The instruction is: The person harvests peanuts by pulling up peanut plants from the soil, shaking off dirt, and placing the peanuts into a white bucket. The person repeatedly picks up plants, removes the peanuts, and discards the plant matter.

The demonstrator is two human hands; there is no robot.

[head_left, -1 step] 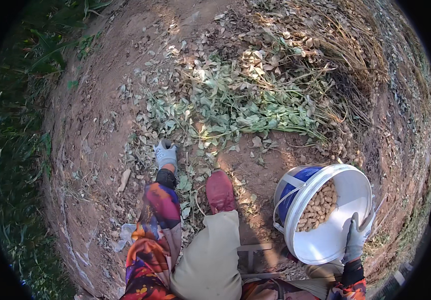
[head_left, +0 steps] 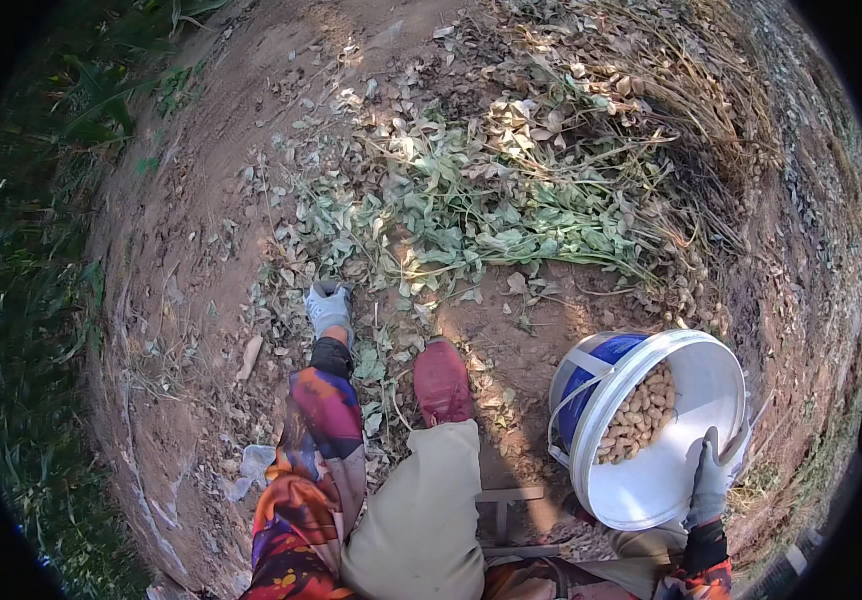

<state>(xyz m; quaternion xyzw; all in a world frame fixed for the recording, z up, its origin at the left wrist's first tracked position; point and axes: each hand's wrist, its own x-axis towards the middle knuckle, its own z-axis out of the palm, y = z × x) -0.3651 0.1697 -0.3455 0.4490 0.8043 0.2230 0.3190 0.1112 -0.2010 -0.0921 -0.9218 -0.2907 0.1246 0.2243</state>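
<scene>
My left hand [head_left: 329, 309], in a grey-white glove, is down on the ground at the edge of the scattered leaves, left of my red shoe [head_left: 442, 383]. Its fingers are curled in; whatever they hold, if anything, is hidden. On the right, my gloved right hand [head_left: 709, 484] grips the lower right rim of a white and blue bucket [head_left: 591, 372], with the thumb inside. The bucket tilts, its mouth facing right. Unshelled peanuts [head_left: 641, 418] lie heaped inside, against its left wall.
Green leafy plants [head_left: 511, 215] lie cut across the soil ahead. Beyond them is a pile of dry brown stalks [head_left: 721, 110]. Tall green growth [head_left: 31, 330] lines the left side. A clear plastic scrap [head_left: 255, 462] lies beside my left sleeve.
My left hand has shifted very slightly to the left, and its fingers look more tucked in. The bucket and my right hand stay practically in place.
</scene>
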